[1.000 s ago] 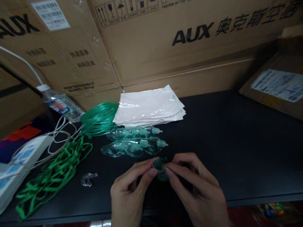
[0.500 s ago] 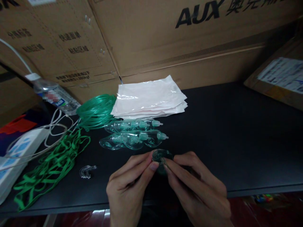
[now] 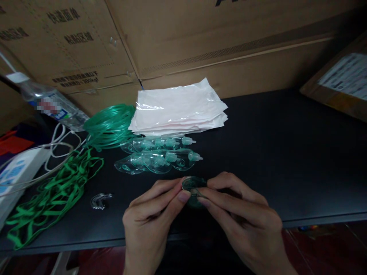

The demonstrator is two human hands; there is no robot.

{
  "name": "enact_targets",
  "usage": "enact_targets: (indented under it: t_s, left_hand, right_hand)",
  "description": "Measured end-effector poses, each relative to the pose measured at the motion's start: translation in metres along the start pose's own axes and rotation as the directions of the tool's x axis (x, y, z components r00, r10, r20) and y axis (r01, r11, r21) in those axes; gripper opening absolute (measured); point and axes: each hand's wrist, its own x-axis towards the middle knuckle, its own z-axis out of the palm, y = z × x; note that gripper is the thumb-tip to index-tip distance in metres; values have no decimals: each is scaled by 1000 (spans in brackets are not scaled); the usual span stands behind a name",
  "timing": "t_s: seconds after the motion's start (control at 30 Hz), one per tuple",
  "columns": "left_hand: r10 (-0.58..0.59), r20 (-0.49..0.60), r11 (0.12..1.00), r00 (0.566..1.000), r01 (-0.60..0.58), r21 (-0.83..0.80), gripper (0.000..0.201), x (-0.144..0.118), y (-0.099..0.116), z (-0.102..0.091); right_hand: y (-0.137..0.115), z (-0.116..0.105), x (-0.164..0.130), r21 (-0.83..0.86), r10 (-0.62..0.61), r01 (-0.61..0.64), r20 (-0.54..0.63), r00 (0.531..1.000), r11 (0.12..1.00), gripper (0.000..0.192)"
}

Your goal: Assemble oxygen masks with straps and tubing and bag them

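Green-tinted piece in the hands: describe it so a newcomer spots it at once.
Start at the black table and come toward its near edge. There, between the left hand and right hand, is the green-tinted piece, curved and see-through. Its neighbours, the clear green masks, lie in rows beyond; only this one is held.
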Motion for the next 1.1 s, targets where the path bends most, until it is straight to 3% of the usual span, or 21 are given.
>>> enact_targets:
  t_s: [0.13, 0.33, 0.4, 0.63, 0.77, 0.9, 1.1]
  left_hand:
    - [-79, -27, 993, 997, 76, -86, 27, 1, 2, 2]
    - [-219, 54, 954, 974, 226, -197, 4, 0, -1, -1]
    - [-243, 56, 932, 968, 249, -264, 6, -2, -1, -1]
    - [-219, -15, 899, 976, 196, -391, 10, 1, 0, 4]
    - [-243, 40, 872, 969, 237, -429, 12, 5, -3, 0]
    - [-222, 79, 870, 972, 234, -434, 8, 6, -4, -4]
    - [-196, 45, 882, 980, 196, -428, 11, 5, -2, -1]
  right_hand:
    - [-2, 1, 1, -5, 33, -33, -16, 999, 999, 40]
    - [-4, 4, 5, 40, 65, -62, -71, 995, 997, 39]
    - [-3, 4, 5, 46, 69, -65, -90, 994, 997, 39]
    - [-5, 1, 9, 110, 162, -158, -25, 986, 981, 39]
    - [-6, 1, 11, 183, 222, -212, -37, 974, 960, 43]
    - [-5, 1, 12, 214, 255, -235, -67, 965, 948, 34]
    - [-5, 4, 8, 133, 176, -157, -140, 974, 979, 31]
